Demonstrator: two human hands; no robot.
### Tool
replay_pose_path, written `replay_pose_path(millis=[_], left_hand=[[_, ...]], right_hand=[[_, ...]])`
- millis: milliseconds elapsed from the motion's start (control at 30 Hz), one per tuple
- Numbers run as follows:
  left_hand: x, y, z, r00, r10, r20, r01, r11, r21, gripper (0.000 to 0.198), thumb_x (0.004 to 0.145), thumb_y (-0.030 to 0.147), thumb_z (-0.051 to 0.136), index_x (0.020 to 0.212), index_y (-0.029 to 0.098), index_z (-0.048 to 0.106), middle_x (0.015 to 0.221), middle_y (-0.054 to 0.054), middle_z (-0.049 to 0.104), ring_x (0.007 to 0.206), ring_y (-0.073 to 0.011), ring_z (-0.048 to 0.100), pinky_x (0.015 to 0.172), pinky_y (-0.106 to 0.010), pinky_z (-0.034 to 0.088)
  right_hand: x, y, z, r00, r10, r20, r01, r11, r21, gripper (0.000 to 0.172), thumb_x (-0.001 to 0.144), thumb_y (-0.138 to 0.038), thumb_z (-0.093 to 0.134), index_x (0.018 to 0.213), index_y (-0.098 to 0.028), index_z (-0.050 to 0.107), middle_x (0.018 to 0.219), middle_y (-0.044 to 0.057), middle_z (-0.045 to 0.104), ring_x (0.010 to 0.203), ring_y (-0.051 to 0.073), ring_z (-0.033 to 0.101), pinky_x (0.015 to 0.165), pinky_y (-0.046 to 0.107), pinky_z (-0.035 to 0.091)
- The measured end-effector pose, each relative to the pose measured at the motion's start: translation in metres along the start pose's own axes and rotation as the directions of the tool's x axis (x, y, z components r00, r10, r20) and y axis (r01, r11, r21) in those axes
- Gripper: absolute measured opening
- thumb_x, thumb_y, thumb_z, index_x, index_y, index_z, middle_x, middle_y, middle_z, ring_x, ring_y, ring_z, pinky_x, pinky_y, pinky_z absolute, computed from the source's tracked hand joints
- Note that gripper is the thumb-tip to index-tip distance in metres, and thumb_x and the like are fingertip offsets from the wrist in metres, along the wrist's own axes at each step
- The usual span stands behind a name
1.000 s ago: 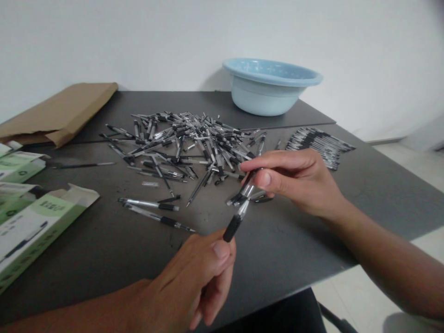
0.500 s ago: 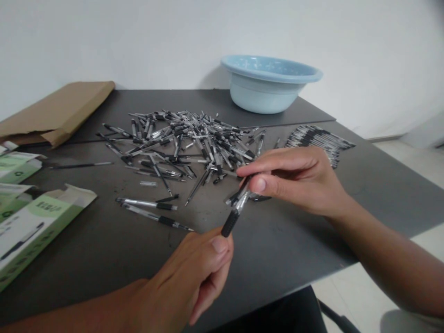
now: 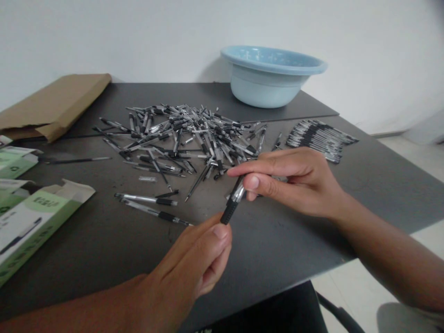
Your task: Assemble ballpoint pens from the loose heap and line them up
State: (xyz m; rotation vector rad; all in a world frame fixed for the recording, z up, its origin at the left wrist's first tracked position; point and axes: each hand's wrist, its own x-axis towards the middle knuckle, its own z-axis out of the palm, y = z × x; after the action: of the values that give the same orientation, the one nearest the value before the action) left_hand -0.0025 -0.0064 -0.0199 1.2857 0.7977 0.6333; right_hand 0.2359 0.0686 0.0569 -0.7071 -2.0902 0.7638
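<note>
Both hands hold one pen (image 3: 231, 206) with a clear barrel and black grip, slanted above the dark table (image 3: 277, 240). My left hand (image 3: 201, 259) pinches its lower black end between thumb and fingers. My right hand (image 3: 294, 182) grips the upper clear part, thumb and forefinger closed on it. Behind the hands lies a loose pile of several pens (image 3: 187, 138). Two separate pens (image 3: 149, 206) lie on the table left of the hands.
A light blue basin (image 3: 272, 76) stands at the back. A neat row of several pens (image 3: 321, 138) lies to the right. Green and white cartons (image 3: 31, 217) sit at the left edge, and a brown cardboard sheet (image 3: 55, 104) at the back left.
Both hands have drawn closer together along the pen and risen slightly in view; less of the barrel shows between them. The camera has tilted a little.
</note>
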Motion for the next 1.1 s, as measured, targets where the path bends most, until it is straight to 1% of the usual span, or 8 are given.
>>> replay_pose_path(millis=[233,467,633,667,767,867,1000,1100], left_hand=[[-0.001,0.0,0.0,0.998,0.007,-0.059,-0.002,0.997,0.077,0.058,0.112,0.059,0.03,0.068,0.025,0.047,0.055,0.002,0.042,0.054,-0.0156,0.046,0.047,-0.025,0.035],[-0.009,-0.007,-0.004,0.996,-0.01,-0.084,0.01,1.0,-0.005,0.053,0.112,0.054,0.039,0.071,0.024,0.052,0.053,0.004,0.039,0.048,-0.0134,0.034,0.044,-0.026,0.03],[-0.009,-0.01,-0.007,0.995,0.01,-0.101,-0.014,0.999,-0.039,0.055,0.114,0.056,0.038,0.072,0.023,0.053,0.053,0.005,0.042,0.044,-0.0112,0.031,0.043,-0.025,0.031],[-0.008,-0.009,-0.007,0.995,0.026,-0.097,-0.03,0.999,-0.043,0.056,0.114,0.057,0.037,0.073,0.023,0.052,0.053,0.005,0.042,0.043,-0.0107,0.032,0.043,-0.024,0.031],[-0.001,-0.005,-0.002,0.996,0.047,-0.077,-0.052,0.997,-0.058,0.056,0.114,0.059,0.037,0.075,0.022,0.051,0.052,0.006,0.046,0.041,-0.0087,0.036,0.042,-0.022,0.03],[0.005,-0.001,0.002,0.999,0.041,-0.023,-0.043,0.99,-0.132,0.054,0.113,0.066,0.037,0.09,0.021,0.055,0.058,0.005,0.058,0.041,-0.0067,0.046,0.041,-0.017,0.03],[0.013,0.001,0.004,0.998,0.051,0.043,-0.038,0.966,-0.257,0.059,0.105,0.08,0.039,0.119,0.024,0.05,0.074,0.001,0.074,0.039,-0.0091,0.059,0.035,-0.014,0.03],[0.016,-0.002,0.004,0.997,0.058,0.056,-0.04,0.959,-0.282,0.06,0.104,0.08,0.038,0.119,0.023,0.05,0.074,-0.001,0.076,0.035,-0.0081,0.055,0.033,-0.014,0.028]], right_hand=[[-0.006,0.003,0.006,0.983,0.155,0.097,-0.162,0.985,0.065,0.034,0.11,-0.036,0.065,0.138,-0.023,0.077,0.051,-0.009,0.062,0.04,0.004,0.047,0.038,0.017,0.033],[-0.01,0.002,0.016,0.966,0.233,0.111,-0.256,0.918,0.303,0.03,0.109,-0.035,0.066,0.136,-0.031,0.078,0.05,-0.012,0.051,0.037,0.003,0.045,0.037,0.016,0.03],[-0.007,0.009,0.031,0.984,0.145,0.104,-0.177,0.871,0.458,0.069,0.097,-0.028,0.082,0.16,-0.035,0.056,0.063,-0.01,0.061,0.052,0.007,0.052,0.049,0.019,0.043],[-0.005,0.01,0.033,0.988,0.113,0.103,-0.148,0.875,0.461,0.065,0.095,-0.026,0.085,0.156,-0.033,0.062,0.069,-0.008,0.063,0.059,0.008,0.057,0.055,0.019,0.047],[0.0,0.014,0.035,0.994,0.001,0.112,-0.046,0.913,0.405,0.03,0.092,-0.021,0.086,0.121,-0.026,0.084,0.094,0.0,0.072,0.091,0.012,0.069,0.083,0.024,0.058],[0.002,0.013,0.029,0.987,-0.016,0.162,-0.047,0.924,0.379,0.013,0.096,-0.022,0.082,0.109,-0.023,0.084,0.116,0.005,0.076,0.117,0.017,0.07,0.104,0.032,0.056],[0.005,0.01,0.008,0.984,0.16,0.076,-0.176,0.832,0.526,0.015,0.109,-0.036,0.065,0.116,-0.029,0.075,0.137,0.005,0.075,0.128,0.02,0.07,0.105,0.038,0.058],[0.013,0.017,-0.025,0.962,0.24,-0.13,-0.12,0.8,0.588,0.017,0.108,-0.048,0.061,0.113,-0.033,0.067,0.107,0.0,0.082,0.102,0.019,0.078,0.087,0.035,0.063]])
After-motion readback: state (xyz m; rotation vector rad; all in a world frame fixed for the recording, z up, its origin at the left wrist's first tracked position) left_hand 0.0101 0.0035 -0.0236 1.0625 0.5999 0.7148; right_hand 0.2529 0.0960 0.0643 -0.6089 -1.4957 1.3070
